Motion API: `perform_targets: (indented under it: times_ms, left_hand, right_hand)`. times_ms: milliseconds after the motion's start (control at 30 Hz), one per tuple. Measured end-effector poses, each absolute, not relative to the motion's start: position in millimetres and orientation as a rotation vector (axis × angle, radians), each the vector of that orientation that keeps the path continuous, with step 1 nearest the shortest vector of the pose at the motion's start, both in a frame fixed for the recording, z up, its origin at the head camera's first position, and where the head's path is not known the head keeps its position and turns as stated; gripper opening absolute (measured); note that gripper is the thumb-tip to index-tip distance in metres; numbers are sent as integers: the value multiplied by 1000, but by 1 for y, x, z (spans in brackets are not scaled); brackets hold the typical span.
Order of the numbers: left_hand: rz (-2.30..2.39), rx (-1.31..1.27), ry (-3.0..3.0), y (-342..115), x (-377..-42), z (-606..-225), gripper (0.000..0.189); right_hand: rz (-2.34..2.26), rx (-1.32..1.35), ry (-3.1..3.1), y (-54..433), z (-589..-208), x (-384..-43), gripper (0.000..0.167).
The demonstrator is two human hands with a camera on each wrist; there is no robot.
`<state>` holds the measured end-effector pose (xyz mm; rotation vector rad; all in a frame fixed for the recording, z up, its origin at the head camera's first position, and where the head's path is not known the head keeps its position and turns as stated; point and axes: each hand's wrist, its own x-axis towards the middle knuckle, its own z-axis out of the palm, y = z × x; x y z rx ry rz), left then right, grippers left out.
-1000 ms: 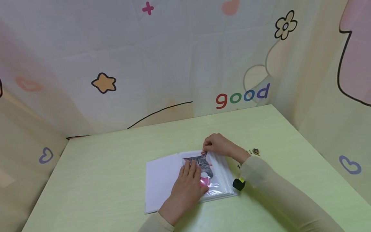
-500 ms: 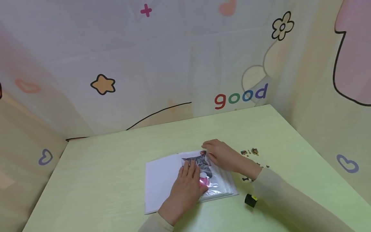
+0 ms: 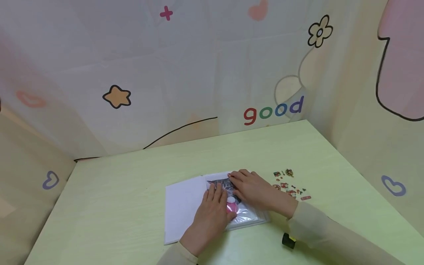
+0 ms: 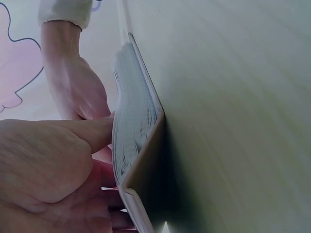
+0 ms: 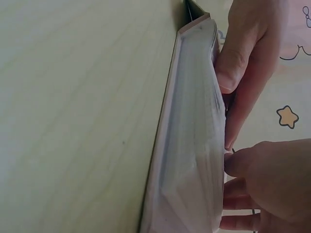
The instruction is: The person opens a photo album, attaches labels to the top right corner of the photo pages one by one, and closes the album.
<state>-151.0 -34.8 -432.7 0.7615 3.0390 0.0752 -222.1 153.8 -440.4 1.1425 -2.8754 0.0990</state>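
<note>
A white photo album (image 3: 183, 208) lies spread on the table, its front cover turned to the left. Under the clear sleeve of its right page is a grey tabby cat picture with a pink patch (image 3: 233, 207). My left hand (image 3: 212, 211) rests flat on that page, fingers extended. My right hand (image 3: 256, 191) touches the upper part of the page, over the cat's head. A small reddish sticker (image 3: 229, 175) shows by its fingertips. Both wrist views look along the album's thick page stack (image 4: 133, 107), with the left thumb and right fingers on its face.
Several small colourful stickers (image 3: 291, 193) lie scattered right of the album. A small black object with a yellow part (image 3: 288, 241) sits near the right sleeve. A patterned cloth wall (image 3: 165, 92) stands behind the table.
My right hand let go at the page's top corner, spread its fingers, and moved down onto the page. The black object has shifted toward the front right. My left hand stayed still.
</note>
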Motion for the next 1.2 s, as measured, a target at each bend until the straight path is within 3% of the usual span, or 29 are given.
perform_targets:
  times_ms: [633,1200]
  left_hand:
    - [128,770,3038,-36,-152,-434,72]
    - [139,758,3046,-35,-150,-434,72]
  right_hand:
    - [100,1049,-2906,153,-440,-228,54]
    - [327,937,-3091,160,-439,-236,70]
